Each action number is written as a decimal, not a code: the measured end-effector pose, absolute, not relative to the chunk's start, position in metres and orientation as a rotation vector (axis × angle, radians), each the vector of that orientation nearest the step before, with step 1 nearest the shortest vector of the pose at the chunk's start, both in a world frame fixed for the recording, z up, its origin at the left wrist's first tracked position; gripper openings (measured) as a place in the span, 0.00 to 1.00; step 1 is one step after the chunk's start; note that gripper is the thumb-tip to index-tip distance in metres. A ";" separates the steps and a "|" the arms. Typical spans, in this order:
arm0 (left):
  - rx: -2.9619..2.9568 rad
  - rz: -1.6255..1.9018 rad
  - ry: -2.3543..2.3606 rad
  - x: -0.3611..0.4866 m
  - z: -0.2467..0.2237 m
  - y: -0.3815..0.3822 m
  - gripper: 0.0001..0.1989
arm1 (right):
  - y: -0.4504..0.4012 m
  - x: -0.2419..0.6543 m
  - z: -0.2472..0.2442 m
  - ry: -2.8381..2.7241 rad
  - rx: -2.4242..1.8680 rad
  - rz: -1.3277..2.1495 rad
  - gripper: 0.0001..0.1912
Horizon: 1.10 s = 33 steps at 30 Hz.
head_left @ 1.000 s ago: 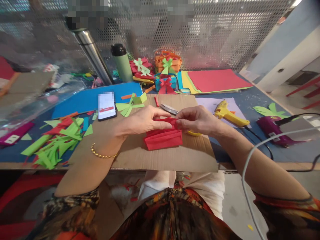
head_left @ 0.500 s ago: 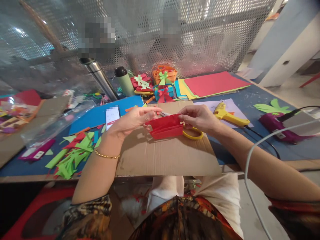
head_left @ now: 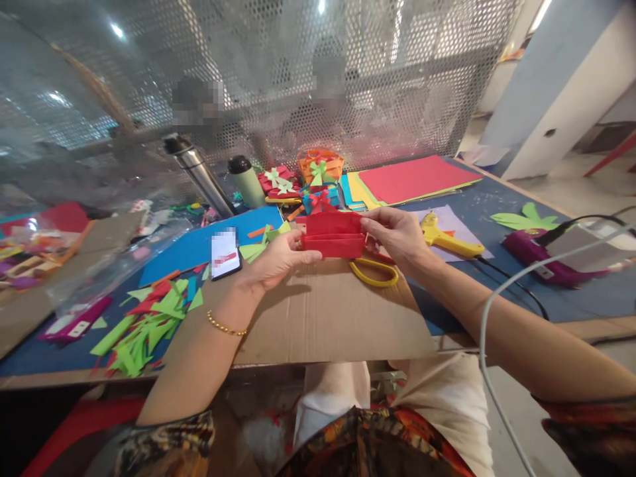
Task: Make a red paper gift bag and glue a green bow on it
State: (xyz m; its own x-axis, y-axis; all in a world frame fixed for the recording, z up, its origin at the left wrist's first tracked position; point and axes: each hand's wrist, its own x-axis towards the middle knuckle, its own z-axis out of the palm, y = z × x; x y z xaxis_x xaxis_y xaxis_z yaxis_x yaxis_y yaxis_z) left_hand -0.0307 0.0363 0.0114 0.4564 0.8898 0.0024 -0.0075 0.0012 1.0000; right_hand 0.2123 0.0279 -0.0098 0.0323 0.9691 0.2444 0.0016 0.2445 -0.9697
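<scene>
A folded red paper piece (head_left: 334, 237) with a pocket-like front is held up between both hands, above the brown cardboard (head_left: 318, 318). My left hand (head_left: 284, 257) pinches its left end, thumb along the lower edge. At its upper right corner, my right hand (head_left: 392, 235) grips it between thumb and fingers. Yellow-handled scissors (head_left: 375, 273) lie on the cardboard just below my right hand; their blades are hidden. A phone (head_left: 225, 254) with a lit screen is left of my left hand.
Green and red paper scraps (head_left: 149, 318) lie at left. A yellow glue gun (head_left: 452, 238) rests on lilac paper at right. Behind are a steel flask (head_left: 199, 173), a green bottle (head_left: 246, 182), small decorated paper bags (head_left: 320, 173) and coloured sheets (head_left: 417, 179). A white cable crosses at right.
My left hand has moved down and taken hold of the red paper's left end. The paper now faces the camera more squarely. The view has tilted slightly upward.
</scene>
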 end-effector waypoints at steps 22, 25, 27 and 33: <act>1.185 1.091 0.868 -0.017 0.000 0.029 0.20 | 0.013 0.209 -0.004 -1.460 -1.037 1.004 0.17; 1.193 1.090 0.897 -0.016 -0.004 0.030 0.19 | 0.015 0.211 -0.005 -1.512 -1.090 0.962 0.17; 1.172 1.083 0.899 -0.015 -0.007 0.030 0.20 | 0.017 0.214 -0.005 -1.580 -1.134 0.872 0.17; 1.145 1.020 0.870 -0.010 -0.014 0.027 0.18 | 0.022 0.218 -0.007 -1.742 -1.106 0.765 0.22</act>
